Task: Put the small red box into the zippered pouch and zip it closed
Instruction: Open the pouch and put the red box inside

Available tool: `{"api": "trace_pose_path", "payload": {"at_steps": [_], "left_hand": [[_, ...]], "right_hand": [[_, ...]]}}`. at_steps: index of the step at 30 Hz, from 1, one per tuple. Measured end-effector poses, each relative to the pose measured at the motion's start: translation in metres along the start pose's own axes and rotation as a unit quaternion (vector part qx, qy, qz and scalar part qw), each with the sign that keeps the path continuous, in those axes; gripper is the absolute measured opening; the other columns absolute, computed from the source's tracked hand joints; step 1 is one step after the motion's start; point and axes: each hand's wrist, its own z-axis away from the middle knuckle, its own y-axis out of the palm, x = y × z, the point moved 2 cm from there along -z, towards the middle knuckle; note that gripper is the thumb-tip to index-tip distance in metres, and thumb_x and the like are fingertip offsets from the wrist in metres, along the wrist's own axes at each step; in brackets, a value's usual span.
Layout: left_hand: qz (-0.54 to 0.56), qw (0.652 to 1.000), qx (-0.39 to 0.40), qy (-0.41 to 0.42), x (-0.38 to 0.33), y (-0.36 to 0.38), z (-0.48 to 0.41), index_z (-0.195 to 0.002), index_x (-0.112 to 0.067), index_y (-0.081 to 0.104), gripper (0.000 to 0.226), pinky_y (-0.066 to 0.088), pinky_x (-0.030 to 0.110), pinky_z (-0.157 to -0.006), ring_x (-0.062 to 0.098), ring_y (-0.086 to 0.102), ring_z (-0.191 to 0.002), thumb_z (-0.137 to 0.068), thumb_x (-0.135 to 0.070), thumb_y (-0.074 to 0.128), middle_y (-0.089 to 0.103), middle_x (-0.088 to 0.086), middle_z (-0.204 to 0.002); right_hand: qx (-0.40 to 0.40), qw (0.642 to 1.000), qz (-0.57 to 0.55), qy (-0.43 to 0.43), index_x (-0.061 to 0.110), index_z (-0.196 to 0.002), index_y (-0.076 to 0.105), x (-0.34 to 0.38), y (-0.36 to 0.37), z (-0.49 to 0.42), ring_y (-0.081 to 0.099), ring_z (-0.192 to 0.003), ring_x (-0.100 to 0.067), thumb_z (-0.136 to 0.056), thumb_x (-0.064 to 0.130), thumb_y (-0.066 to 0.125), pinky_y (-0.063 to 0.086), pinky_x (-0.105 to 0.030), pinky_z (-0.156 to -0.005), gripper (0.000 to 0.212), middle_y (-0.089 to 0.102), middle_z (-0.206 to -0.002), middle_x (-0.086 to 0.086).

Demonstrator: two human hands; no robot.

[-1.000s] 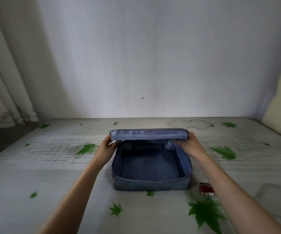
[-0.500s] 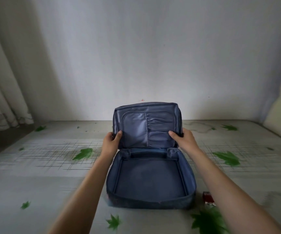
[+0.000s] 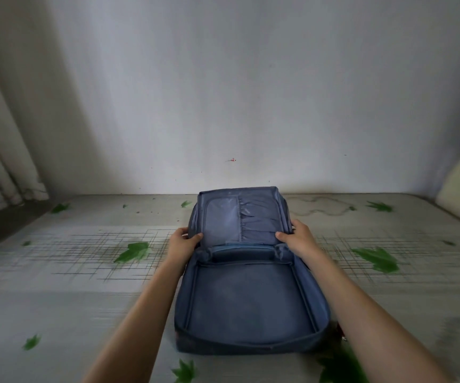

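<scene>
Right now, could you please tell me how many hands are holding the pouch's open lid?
2. The left hand grips the lid at its left edge; the right hand grips its right edge. No others appear.

The blue zippered pouch (image 3: pixel 251 297) lies unzipped on the leaf-printed mattress, near its front edge. Its lid stands tilted back toward the far edge, showing inner pockets; the main compartment holds nothing. The small red box (image 3: pixel 341 331) barely peeks out beside the pouch's near right corner.
</scene>
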Motion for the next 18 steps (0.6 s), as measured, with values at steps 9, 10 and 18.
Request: {"api": "trace_pose_path", "payload": {"at_steps": [9, 10, 18], "left_hand": [[-0.016, 1.0, 0.013, -0.019, 0.002, -0.001, 0.005, -0.116, 0.007, 0.052, 0.038, 0.045, 0.03, -0.08, 0.035, 0.059, -0.104, -0.081, -0.002, 0.061, 0.06, 0.024, -0.117], [-0.013, 1.0, 0.023, -0.017, 0.002, -0.001, 0.007, -0.114, 0.007, 0.054, 0.034, 0.045, 0.03, -0.08, 0.034, 0.059, -0.101, -0.082, -0.002, 0.06, 0.061, 0.024, -0.116], [-0.039, 0.999, 0.032, 0.005, -0.011, -0.007, 0.02, -0.13, 0.004, 0.04, 0.053, 0.041, 0.028, -0.087, 0.027, 0.052, -0.112, -0.082, -0.005, 0.061, 0.046, 0.019, -0.136]], "right_hand": [[0.011, 0.999, 0.021, 0.026, 0.003, -0.127, 0.044, -0.003, 0.004, 0.0, 0.052, -0.115, -0.032, -0.082, 0.011, 0.062, 0.042, -0.043, -0.1, 0.05, 0.052, -0.13, -0.017], [0.014, 0.999, 0.022, 0.026, 0.002, -0.127, 0.044, -0.003, 0.004, 0.001, 0.051, -0.116, -0.032, -0.082, 0.011, 0.062, 0.042, -0.043, -0.1, 0.049, 0.052, -0.13, -0.017], [0.046, 0.998, 0.029, 0.017, 0.003, -0.133, 0.041, 0.005, -0.005, 0.014, 0.044, -0.126, -0.03, -0.084, 0.011, 0.061, 0.036, -0.044, -0.107, 0.054, 0.045, -0.139, -0.016]]}}
